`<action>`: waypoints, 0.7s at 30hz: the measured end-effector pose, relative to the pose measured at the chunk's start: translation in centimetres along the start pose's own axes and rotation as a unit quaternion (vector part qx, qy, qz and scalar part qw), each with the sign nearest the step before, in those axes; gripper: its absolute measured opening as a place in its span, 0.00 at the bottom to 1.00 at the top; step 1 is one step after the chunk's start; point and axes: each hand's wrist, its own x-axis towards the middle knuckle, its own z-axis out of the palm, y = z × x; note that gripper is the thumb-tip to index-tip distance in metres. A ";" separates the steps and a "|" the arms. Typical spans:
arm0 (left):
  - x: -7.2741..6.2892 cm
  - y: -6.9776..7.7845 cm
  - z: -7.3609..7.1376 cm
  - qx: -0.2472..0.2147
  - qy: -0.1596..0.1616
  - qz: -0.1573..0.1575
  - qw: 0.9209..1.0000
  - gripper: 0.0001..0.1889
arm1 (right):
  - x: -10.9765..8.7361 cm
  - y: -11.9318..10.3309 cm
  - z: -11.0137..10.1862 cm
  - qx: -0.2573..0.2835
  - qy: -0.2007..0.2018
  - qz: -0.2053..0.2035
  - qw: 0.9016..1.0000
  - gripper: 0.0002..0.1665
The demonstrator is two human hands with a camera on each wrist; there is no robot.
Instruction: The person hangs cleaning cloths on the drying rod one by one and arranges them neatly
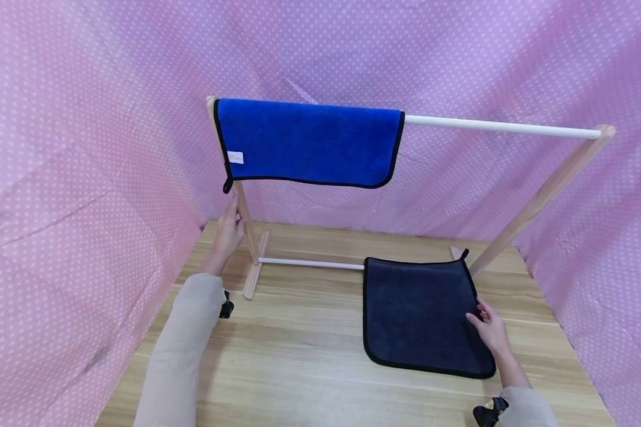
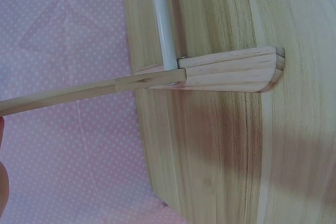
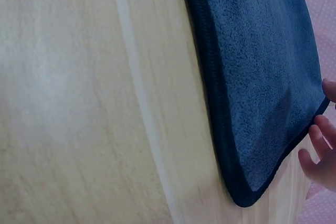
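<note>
Right hand (image 1: pixel 491 329), its fingers pinching the side edge of the dark cloth (image 1: pixel 422 314) spread over the lower rod (image 1: pixel 310 263) and table (image 1: pixel 299 332), should ease that edge straight without tugging the rod — the left hand (image 1: pixel 228 234) best steadying the upright (image 1: pixel 248 231), though whether its fingers grasp there cannot be told.

I stretch my left arm (image 1: pixel 178 344) well forward, its hand (image 1: pixel 227 230) raised, fingers (image 1: pixel 232 206) pointing up. My right hand (image 1: pixel 492 333) sits lower and nearer my body, fingers loosely bent, thumb (image 1: pixel 474 321) apart from them (that forearm (image 1: pixel 515 373) slants inward, off to my right).
</note>
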 end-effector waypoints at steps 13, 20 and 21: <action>0.1 0.2 -0.1 -0.001 -0.019 -0.039 0.999 0.39 | 0.9 0.2 -0.3 -0.008 -0.036 0.071 0.997 0.37; 0.1 0.2 0.0 0.008 -0.005 -0.018 1.000 0.44 | 1.3 0.3 -0.5 -0.082 -0.053 0.023 0.995 0.31; 0.1 0.1 0.1 0.009 -0.003 -0.016 1.000 0.45 | 1.3 0.3 -0.5 -0.086 -0.058 0.015 0.994 0.31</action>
